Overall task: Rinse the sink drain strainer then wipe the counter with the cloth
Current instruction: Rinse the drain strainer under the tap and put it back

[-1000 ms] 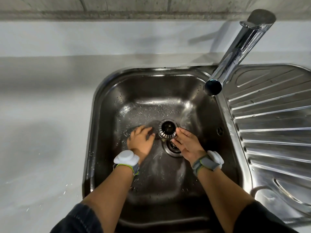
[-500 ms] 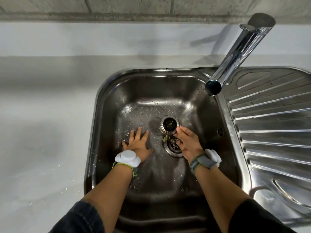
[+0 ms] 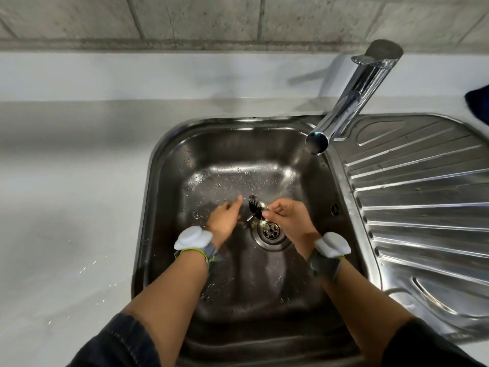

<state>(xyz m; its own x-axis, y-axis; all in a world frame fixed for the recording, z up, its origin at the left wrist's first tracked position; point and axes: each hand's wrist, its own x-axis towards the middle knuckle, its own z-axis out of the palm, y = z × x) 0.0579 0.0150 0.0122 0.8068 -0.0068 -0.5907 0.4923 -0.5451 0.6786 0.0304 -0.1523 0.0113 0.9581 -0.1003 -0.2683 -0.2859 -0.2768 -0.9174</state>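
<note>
Strainer (image 3: 256, 208) sits tilted on its side between the two hands, lifted off the drain opening (image 3: 270, 230), which lies bare just below and nearer the person than the right fingertips. The right hand (image 3: 289, 221) pinches the strainer at its right edge, thumb and forefinger closed narrowly on the rim or stem; exactly which part they grip is too blurred to tell. The left hand (image 3: 224, 221) holds nothing: its fingers are extended and loosely together, the tips just left of the strainer, near it but whether touching cannot be told. Both hands are low inside the steel sink (image 3: 158, 207), whose floor beyond the fingertips is beaded with water drops. Each wrist carries a grey band with a white puck-like device (image 3: 193, 237), and dark sleeves are pushed up the forearms. Above and to the right of the right fingers the chrome tap (image 3: 346, 102) slants over the basin, its spout mouth well clear of the hands; a faint stream seems to fall behind the right knuckles. The ribbed drainboard (image 3: 423, 202) spreads right of the right hand, the pale counter (image 3: 66, 194) left of the left hand, with a few scattered drops. A dark cloth (image 3: 480, 104) shows at the far right edge.
</note>
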